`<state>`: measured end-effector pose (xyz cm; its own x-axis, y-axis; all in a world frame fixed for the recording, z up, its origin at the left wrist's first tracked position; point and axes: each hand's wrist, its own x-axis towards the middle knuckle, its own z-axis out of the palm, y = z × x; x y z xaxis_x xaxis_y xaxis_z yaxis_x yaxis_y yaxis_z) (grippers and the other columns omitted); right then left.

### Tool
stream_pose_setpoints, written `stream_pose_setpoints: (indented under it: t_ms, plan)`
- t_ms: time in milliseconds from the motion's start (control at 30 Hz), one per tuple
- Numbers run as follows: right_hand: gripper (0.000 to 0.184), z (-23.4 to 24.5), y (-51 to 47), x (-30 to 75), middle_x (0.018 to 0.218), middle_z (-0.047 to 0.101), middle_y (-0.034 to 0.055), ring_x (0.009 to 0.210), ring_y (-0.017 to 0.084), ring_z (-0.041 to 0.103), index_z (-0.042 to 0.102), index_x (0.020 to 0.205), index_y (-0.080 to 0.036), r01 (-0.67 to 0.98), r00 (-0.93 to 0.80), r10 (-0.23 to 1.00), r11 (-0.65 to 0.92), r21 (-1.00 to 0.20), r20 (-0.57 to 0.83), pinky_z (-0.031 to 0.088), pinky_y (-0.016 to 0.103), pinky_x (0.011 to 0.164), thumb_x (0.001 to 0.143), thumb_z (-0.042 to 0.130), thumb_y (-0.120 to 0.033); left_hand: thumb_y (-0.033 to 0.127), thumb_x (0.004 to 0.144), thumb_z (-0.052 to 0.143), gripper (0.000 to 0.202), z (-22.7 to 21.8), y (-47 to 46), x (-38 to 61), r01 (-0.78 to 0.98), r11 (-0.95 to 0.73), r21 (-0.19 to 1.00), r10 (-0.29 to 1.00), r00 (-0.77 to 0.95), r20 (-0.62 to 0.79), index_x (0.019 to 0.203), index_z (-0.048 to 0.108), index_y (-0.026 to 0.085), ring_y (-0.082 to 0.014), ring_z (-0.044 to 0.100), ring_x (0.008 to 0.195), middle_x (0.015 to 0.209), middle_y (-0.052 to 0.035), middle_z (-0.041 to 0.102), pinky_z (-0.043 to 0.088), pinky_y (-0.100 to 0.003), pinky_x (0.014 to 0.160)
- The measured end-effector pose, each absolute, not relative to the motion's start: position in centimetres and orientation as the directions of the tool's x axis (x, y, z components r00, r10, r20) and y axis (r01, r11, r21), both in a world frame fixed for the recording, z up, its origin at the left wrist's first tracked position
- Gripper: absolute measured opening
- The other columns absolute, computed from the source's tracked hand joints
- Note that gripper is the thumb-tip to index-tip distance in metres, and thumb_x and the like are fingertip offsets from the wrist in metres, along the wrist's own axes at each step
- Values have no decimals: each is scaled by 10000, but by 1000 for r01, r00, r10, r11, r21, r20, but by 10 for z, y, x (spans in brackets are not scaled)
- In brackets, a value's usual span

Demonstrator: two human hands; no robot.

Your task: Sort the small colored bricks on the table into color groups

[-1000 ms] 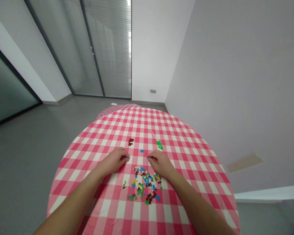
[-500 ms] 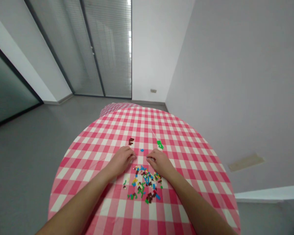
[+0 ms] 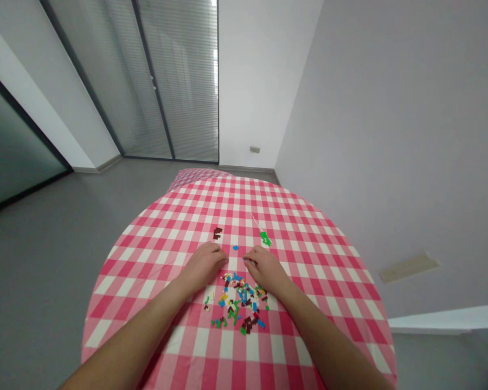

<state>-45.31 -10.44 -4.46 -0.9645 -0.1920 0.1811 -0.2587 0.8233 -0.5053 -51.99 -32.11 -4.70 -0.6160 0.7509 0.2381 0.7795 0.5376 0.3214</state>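
Note:
A heap of several tiny coloured bricks [image 3: 238, 300] lies on a round table with a red-and-white checked cloth [image 3: 309, 254]. My left hand [image 3: 205, 262] rests on the cloth at the heap's upper left, fingers curled together. My right hand [image 3: 264, 266] sits at the heap's upper right, fingers pinched, with something small and blue at the fingertips that I cannot make out. A lone blue brick [image 3: 235, 248] lies between and just beyond both hands. Farther off sit a dark brown piece [image 3: 217, 233] and a green piece [image 3: 265, 238].
The table stands close to a grey wall on the right. Grey floor lies to the left, with glass doors and blinds at the back. A second checked surface [image 3: 195, 176] peeks out behind the table's far edge.
My left hand has slid right and slightly forward toward the heap's top edge. My right hand has barely shifted. The bricks lie as before.

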Motion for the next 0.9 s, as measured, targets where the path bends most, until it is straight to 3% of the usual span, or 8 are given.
stream_pose_setpoints:
  t_ms: [167,400,667,900]
  plan:
    - [143,-42,-102,-454,837,646,64,796,179,596,720,932,-171,-270,-959,-177,799,-537,220,466,289,745,891,585,-148,193,958,512,220,-44,-327,-522,721,582,376,680,-685,262,971,732,191,-220,580,867,903,-85,660,442,-353,810]
    - [108,-45,-101,-456,823,660,64,808,179,610,731,835,-155,-252,-965,-160,789,-560,208,465,290,757,855,626,-133,263,880,633,156,-37,-332,-516,630,629,455,628,-757,179,783,720,178,-221,576,822,812,-63,645,437,-342,762]
    - [153,-49,-106,-454,867,658,61,842,175,621,738,923,-174,-260,-963,-186,824,-503,193,466,285,765,911,588,-201,225,905,576,200,-43,-318,-511,645,597,477,643,-740,196,822,752,179,-217,583,839,794,-71,648,436,-330,792]
    - [171,-47,-112,-452,873,650,48,798,165,620,735,948,-204,-234,-970,-176,868,-438,168,430,262,673,935,575,-262,198,896,585,190,-40,-308,-508,649,604,463,642,-740,200,807,749,161,-209,580,807,783,-73,638,421,-319,756]
